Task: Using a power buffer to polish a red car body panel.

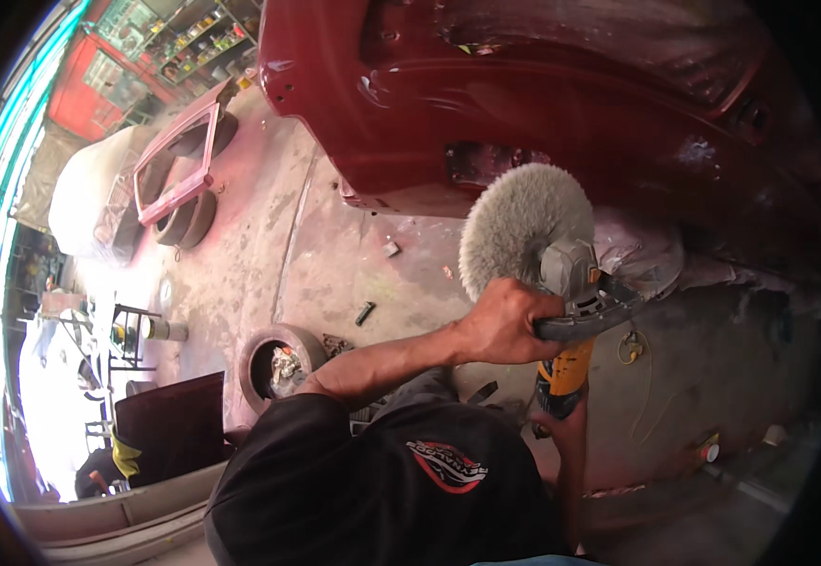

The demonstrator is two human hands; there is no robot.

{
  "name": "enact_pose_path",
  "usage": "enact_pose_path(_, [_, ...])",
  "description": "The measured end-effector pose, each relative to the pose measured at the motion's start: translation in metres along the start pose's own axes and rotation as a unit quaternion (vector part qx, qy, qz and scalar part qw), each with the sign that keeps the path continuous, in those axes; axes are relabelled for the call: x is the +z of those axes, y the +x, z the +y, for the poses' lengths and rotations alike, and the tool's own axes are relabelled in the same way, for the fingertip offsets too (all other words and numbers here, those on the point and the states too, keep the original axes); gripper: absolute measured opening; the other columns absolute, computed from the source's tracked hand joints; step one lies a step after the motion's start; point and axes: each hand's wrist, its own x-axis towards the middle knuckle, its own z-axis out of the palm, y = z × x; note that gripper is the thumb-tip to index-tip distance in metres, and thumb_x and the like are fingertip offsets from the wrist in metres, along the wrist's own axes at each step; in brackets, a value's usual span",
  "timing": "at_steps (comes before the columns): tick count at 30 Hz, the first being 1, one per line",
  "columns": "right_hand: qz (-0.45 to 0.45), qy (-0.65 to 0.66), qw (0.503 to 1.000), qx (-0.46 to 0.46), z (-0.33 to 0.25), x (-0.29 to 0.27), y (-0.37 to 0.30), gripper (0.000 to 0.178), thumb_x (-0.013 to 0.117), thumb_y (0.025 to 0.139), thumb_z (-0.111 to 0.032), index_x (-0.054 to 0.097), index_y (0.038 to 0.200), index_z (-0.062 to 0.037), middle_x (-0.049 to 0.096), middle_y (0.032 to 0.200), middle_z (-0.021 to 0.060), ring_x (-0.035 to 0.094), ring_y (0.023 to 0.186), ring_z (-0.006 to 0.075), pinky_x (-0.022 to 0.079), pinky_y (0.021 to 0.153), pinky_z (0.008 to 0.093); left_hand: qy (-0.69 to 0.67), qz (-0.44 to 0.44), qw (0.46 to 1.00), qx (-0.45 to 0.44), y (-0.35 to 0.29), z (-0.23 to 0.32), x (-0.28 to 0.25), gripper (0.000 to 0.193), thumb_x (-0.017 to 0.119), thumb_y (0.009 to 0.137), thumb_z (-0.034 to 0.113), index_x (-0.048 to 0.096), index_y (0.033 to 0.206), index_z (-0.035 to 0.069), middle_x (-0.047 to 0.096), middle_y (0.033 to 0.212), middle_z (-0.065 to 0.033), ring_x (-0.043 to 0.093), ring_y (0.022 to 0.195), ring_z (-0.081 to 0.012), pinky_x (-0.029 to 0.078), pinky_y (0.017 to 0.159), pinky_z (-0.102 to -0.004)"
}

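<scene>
The left hand point(512, 323) grips the polisher point(571, 366), its pad point(524, 222) just beyond.

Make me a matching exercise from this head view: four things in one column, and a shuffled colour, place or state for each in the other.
Things
1. Left hand
2. Polishing pad
3. Car body
4. Door frame

Descriptions
A. Dark red and glossy
B. Pink, towards the left side of the picture
C. Closed around the curved black handle
D. Pale, round and fluffy

Right pairs
1-C, 2-D, 3-A, 4-B
</scene>
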Motion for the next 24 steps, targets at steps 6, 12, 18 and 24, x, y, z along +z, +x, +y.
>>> enact_pose_path(6, [-0.027,-0.005,1.0,-0.008,-0.004,0.084,0.03,0.123,0.1,0.053,-0.023,0.027,0.151,-0.0016,0.049,0.138,0.0171,0.052,0.127,0.0277,0.043,0.108,0.0428,0.003,0.012,1.0,0.001,-0.017,-0.051,-0.08,0.017,0.079,0.069,0.012,0.064,0.073,0.005,0.06,0.061,-0.0103,0.062,0.055,-0.0284,0.048,0.052,-0.0392])
enact_pose_path(12, [-0.033,-0.097,0.992,-0.07,-0.054,0.13,0.054,0.127,0.096,0.06,-0.016,0.015,0.156,-0.0001,0.046,0.146,0.0247,0.051,0.133,0.0333,0.042,0.109,0.044,-0.023,0.085,0.996,0.005,-0.039,-0.084,-0.14,0.023,0.082,0.071,0.012,0.06,0.066,0.007,0.056,0.057,-0.0091,0.058,0.048,-0.0246,0.042,0.047,-0.0356])
enact_pose_path(18, [-0.03,-0.279,0.95,-0.133,-0.101,0.146,0.077,0.114,0.085,0.07,-0.004,0.012,0.157,0.0013,0.054,0.138,0.0295,0.056,0.13,0.0364,0.044,0.107,0.0447,0.002,0.175,0.978,0.112,-0.049,-0.111,-0.167,0.026,0.081,0.069,0.01,0.056,0.064,0.006,0.053,0.054,-0.0058,0.054,0.046,-0.0229,0.038,0.045,-0.035])
enact_pose_path(24, [-0.076,-0.308,0.942,-0.112,-0.157,0.153,0.094,0.112,0.082,0.07,0.004,0.014,0.158,0.0008,0.052,0.14,0.0253,0.054,0.129,0.0334,0.042,0.109,0.042,-0.044,0.297,0.944,0.139,-0.08,-0.127,-0.185,0.024,0.076,0.067,0.006,0.052,0.065,0.002,0.051,0.055,-0.008,0.052,0.046,-0.0238,0.038,0.045,-0.0334])
